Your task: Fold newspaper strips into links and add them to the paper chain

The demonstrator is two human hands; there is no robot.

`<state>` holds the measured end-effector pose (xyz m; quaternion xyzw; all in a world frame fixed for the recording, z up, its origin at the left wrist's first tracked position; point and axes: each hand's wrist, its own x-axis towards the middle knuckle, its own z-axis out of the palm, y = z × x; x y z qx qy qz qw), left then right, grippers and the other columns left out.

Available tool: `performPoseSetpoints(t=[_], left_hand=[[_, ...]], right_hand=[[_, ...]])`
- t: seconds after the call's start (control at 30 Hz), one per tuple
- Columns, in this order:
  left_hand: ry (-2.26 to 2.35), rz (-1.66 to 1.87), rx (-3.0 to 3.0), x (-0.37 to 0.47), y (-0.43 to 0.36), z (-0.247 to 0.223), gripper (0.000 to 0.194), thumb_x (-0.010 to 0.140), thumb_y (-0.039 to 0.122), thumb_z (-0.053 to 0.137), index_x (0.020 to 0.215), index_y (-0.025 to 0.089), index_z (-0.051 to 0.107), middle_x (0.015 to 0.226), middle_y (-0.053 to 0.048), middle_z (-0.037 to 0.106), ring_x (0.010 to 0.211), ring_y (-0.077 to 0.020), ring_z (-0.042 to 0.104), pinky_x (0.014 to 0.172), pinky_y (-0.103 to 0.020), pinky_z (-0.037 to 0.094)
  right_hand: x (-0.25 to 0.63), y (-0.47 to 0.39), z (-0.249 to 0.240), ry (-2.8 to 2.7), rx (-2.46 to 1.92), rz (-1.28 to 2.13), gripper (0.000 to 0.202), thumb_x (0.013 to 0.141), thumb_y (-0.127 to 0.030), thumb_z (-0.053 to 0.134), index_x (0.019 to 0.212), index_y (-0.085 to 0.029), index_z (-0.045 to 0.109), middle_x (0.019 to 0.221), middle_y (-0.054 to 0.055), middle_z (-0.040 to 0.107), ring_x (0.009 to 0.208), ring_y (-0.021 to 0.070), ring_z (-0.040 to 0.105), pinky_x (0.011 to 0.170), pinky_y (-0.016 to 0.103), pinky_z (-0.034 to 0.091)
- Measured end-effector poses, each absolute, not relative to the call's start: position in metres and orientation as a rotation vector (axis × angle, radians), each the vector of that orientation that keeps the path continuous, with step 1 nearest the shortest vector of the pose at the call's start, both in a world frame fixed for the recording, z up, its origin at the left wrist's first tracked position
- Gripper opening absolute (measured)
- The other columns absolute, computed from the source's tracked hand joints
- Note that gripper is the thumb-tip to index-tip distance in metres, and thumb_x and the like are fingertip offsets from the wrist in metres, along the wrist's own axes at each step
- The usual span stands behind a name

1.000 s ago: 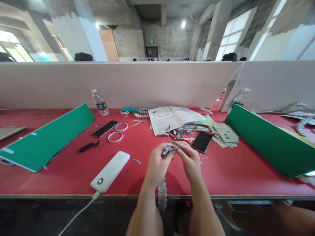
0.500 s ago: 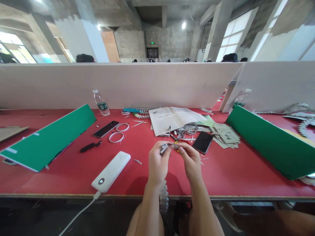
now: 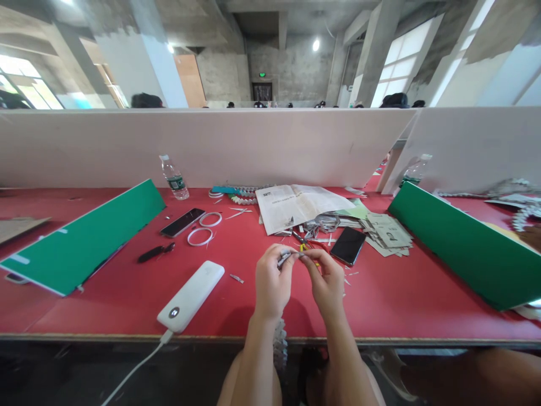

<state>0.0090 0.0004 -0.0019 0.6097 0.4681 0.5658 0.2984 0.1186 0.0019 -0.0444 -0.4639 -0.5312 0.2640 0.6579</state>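
My left hand (image 3: 273,279) is closed around the end of a grey-white folded paper chain (image 3: 280,345), whose zigzag length hangs past the table edge between my legs. Part of the folded paper (image 3: 284,257) shows between thumb and fingers. Beside it, my right hand (image 3: 328,277) pinches a small grey paper strip (image 3: 300,255) where the fingertips of both hands meet; its exact shape is mostly hidden. Pliers (image 3: 303,241) with red and yellow handles lie just behind my fingers, partly covered by my right hand.
A white power bank (image 3: 192,296) with a cable lies left, near dark-handled snips (image 3: 155,252), white rings (image 3: 200,237) and a phone (image 3: 182,222). Behind are newspaper (image 3: 302,206), paper stacks (image 3: 387,232) and another phone (image 3: 348,245). Green panels (image 3: 91,239) flank the red table.
My right fingertips have come slightly nearer my left ones. The folded paper in my left hand has turned, and the hanging chain has shifted a little left.
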Motion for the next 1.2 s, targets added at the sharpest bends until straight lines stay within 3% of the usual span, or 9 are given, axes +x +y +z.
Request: performPoseSetpoints(t=[0.17, 0.3, 0.47, 0.6, 0.8, 0.9, 1.07, 1.2], left_hand=[[1.205, 1.351, 1.358, 0.011, 0.002, -0.005, 0.026, 0.077, 0.037, 0.059, 0.094, 0.019, 0.065, 0.068, -0.001, 0.059, 0.055, -0.0115, 0.049, 0.054, -0.022, 0.038], [0.985, 1.352, 1.032, 0.013, 0.001, -0.004, 0.039, 0.083, 0.049, 0.044, 0.101, 0.017, 0.060, 0.065, 0.001, 0.051, 0.050, -0.0083, 0.041, 0.046, -0.019, 0.034], [0.784, 1.421, 0.714, 0.013, 0.002, 0.002, 0.030, 0.085, 0.042, 0.039, 0.086, 0.018, 0.057, 0.060, 0.004, 0.042, 0.048, -0.0071, 0.038, 0.045, -0.017, 0.034], [0.699, 1.364, 0.476, 0.005, 0.004, 0.005, 0.023, 0.081, 0.033, 0.053, 0.092, 0.016, 0.061, 0.064, 0.002, 0.046, 0.056, -0.0070, 0.047, 0.054, -0.017, 0.042], [0.604, 1.297, 0.355, -0.004, 0.004, 0.005, 0.024, 0.082, 0.015, 0.051, 0.101, 0.012, 0.064, 0.071, -0.002, 0.055, 0.065, -0.0088, 0.054, 0.064, -0.021, 0.047], [0.561, 1.297, 0.433, -0.003, 0.004, 0.003, 0.025, 0.081, 0.015, 0.056, 0.105, 0.012, 0.064, 0.072, -0.002, 0.057, 0.068, -0.0094, 0.056, 0.067, -0.022, 0.047], [0.567, 1.340, 0.465, 0.002, 0.008, -0.003, 0.026, 0.076, 0.019, 0.065, 0.101, 0.012, 0.065, 0.069, -0.001, 0.060, 0.065, -0.0092, 0.058, 0.067, -0.021, 0.046], [0.561, 1.334, 0.490, 0.004, 0.009, -0.008, 0.033, 0.071, 0.020, 0.071, 0.104, 0.017, 0.064, 0.075, -0.001, 0.065, 0.068, -0.0094, 0.060, 0.064, -0.020, 0.046]], right_hand=[[0.116, 0.006, -0.048, -1.025, -1.015, 0.690, 0.014, 0.080, -0.031, 0.060, 0.084, -0.018, 0.065, 0.079, 0.005, 0.066, 0.076, 0.0183, 0.060, 0.071, 0.031, 0.049], [0.117, 0.012, -0.053, -0.809, -0.948, 0.771, 0.020, 0.077, -0.034, 0.064, 0.088, -0.017, 0.066, 0.085, 0.008, 0.068, 0.081, 0.0207, 0.062, 0.076, 0.036, 0.050], [0.118, 0.014, -0.053, -0.616, -0.788, 1.052, 0.019, 0.069, -0.032, 0.072, 0.081, -0.019, 0.068, 0.075, 0.003, 0.069, 0.070, 0.0164, 0.064, 0.071, 0.034, 0.052], [0.118, 0.011, -0.047, -0.576, -0.733, 1.190, 0.016, 0.067, -0.030, 0.074, 0.078, -0.019, 0.068, 0.071, 0.002, 0.070, 0.064, 0.0147, 0.064, 0.068, 0.032, 0.052], [0.119, 0.009, -0.046, -0.563, -0.666, 1.323, 0.016, 0.067, -0.031, 0.074, 0.076, -0.019, 0.067, 0.068, 0.002, 0.068, 0.061, 0.0140, 0.063, 0.063, 0.029, 0.053], [0.115, 0.007, -0.043, -0.622, -0.699, 1.258, 0.015, 0.070, -0.031, 0.071, 0.076, -0.019, 0.065, 0.067, 0.001, 0.066, 0.061, 0.0140, 0.062, 0.064, 0.030, 0.052], [0.102, -0.002, -0.027, -0.868, -0.874, 0.736, 0.009, 0.078, -0.027, 0.064, 0.083, -0.019, 0.065, 0.080, 0.002, 0.067, 0.077, 0.0161, 0.063, 0.073, 0.030, 0.050], [0.097, -0.007, -0.020, -1.096, -1.035, 0.500, 0.009, 0.081, -0.023, 0.060, 0.088, -0.020, 0.065, 0.082, 0.003, 0.066, 0.075, 0.0159, 0.062, 0.070, 0.029, 0.050]])
